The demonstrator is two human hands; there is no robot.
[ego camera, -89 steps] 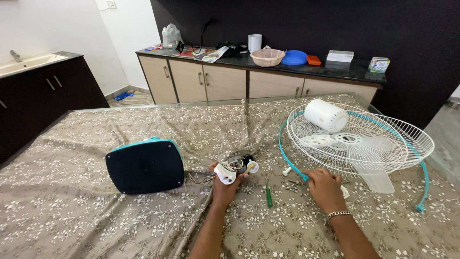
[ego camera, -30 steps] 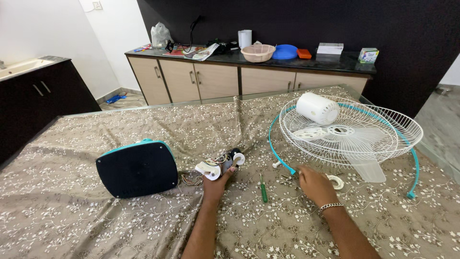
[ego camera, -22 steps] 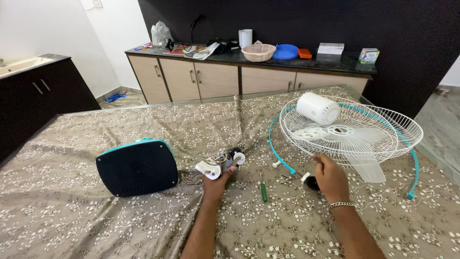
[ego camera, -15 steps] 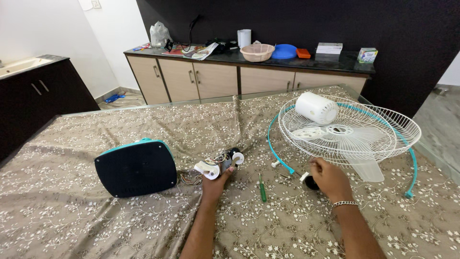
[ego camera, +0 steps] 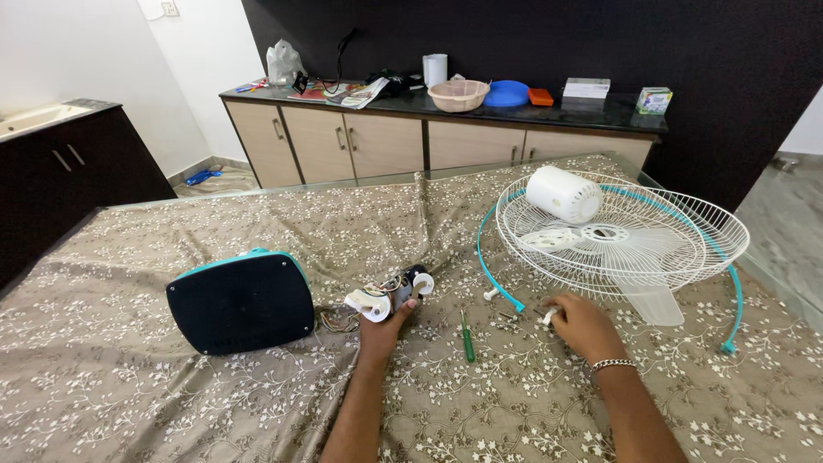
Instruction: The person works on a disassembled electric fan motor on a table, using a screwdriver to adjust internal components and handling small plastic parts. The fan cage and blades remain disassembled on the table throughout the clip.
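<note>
Head view shows my left hand (ego camera: 383, 321) gripping the small motor assembly (ego camera: 387, 294), rigid but with fragile loose wires; my right hand (ego camera: 579, 324) pinches a light white piece (ego camera: 550, 315) beside the fan grille (ego camera: 651, 249).

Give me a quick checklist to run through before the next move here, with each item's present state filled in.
1. Left hand has a grip on the motor unit: ok, the fingers close on it from below.
2. Right hand holds the small white part: cannot tell, it sits at the fingertips but the grip is hidden.
3. Screwdriver within reach: ok, it lies on the cloth between the hands.
4. Wires from motor unit to base are slack: ok, loose on the cloth.
5. Grille lies flat: ok, with the white housing resting in it.
</note>
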